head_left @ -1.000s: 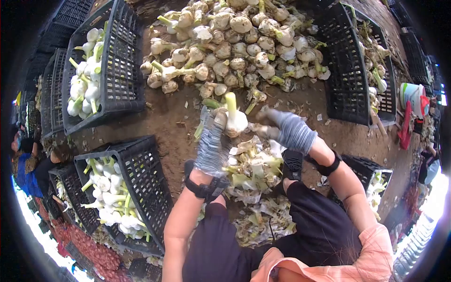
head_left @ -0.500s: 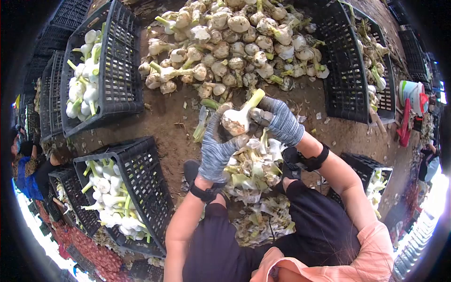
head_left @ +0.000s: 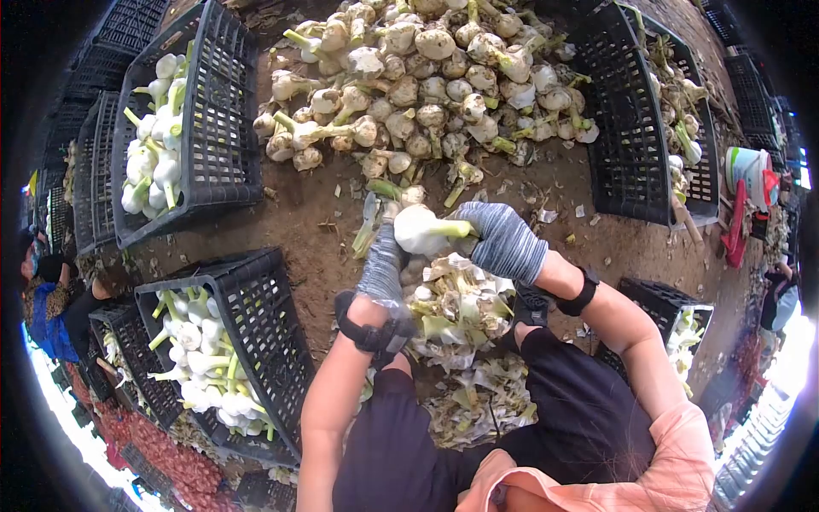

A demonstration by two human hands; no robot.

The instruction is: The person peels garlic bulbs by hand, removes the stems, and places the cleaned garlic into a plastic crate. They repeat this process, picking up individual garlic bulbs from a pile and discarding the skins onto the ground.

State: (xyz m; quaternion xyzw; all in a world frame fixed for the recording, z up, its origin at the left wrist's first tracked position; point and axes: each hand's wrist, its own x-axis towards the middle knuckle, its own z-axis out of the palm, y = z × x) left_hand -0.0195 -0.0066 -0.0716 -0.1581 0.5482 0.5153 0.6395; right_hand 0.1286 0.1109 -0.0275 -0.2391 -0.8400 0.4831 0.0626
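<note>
A white garlic bulb (head_left: 416, 231) with a short green stem is between my two hands, over the peelings. My left hand (head_left: 384, 266), in a grey knit glove, grips the bulb from the left and below; its fingers are partly hidden. Closed at the stem end on the right is my right hand (head_left: 505, 241), in a matching glove. Under the hands, between my legs, lies a heap of garlic peelings (head_left: 465, 311). Beyond them spreads a pile of soil-stained garlic (head_left: 426, 90) with stems.
Black crates of white garlic stand at upper left (head_left: 217, 111) and lower left (head_left: 264, 316). Another crate (head_left: 623, 119) at upper right holds unpeeled garlic. A white bucket (head_left: 747, 171) stands far right. People sit at both edges.
The bulb has turned: its stem pointed up before and now points right. Its visible side is now white instead of brown-stained. My left hand has shifted lower around it.
</note>
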